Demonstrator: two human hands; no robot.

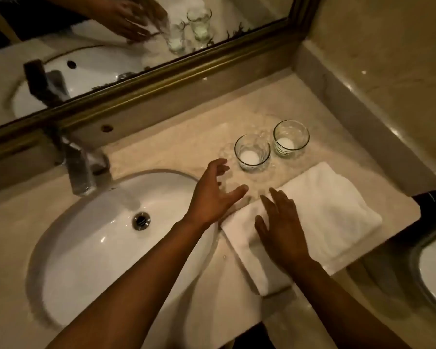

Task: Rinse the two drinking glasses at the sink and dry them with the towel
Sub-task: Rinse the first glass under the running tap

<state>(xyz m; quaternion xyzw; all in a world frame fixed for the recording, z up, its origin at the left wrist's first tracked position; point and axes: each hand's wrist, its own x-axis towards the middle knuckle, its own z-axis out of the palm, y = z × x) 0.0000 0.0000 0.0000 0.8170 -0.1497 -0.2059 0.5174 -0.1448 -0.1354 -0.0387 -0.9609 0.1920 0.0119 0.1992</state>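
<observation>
Two clear drinking glasses stand upright on the marble counter, the nearer glass (252,152) left of the farther glass (290,138). A folded white towel (322,212) lies on the counter in front of them. My left hand (213,195) hovers open just left of the nearer glass, fingers spread, not touching it. My right hand (280,230) rests flat and open on the towel's left part. The white oval sink (91,245) with its chrome drain (141,219) lies to the left, and water runs from the chrome faucet (79,170).
A gold-framed mirror (141,89) runs along the back wall and reflects the glasses and a hand. The marble side wall (378,79) closes the counter on the right. A dark object (433,197) sits at the counter's right edge.
</observation>
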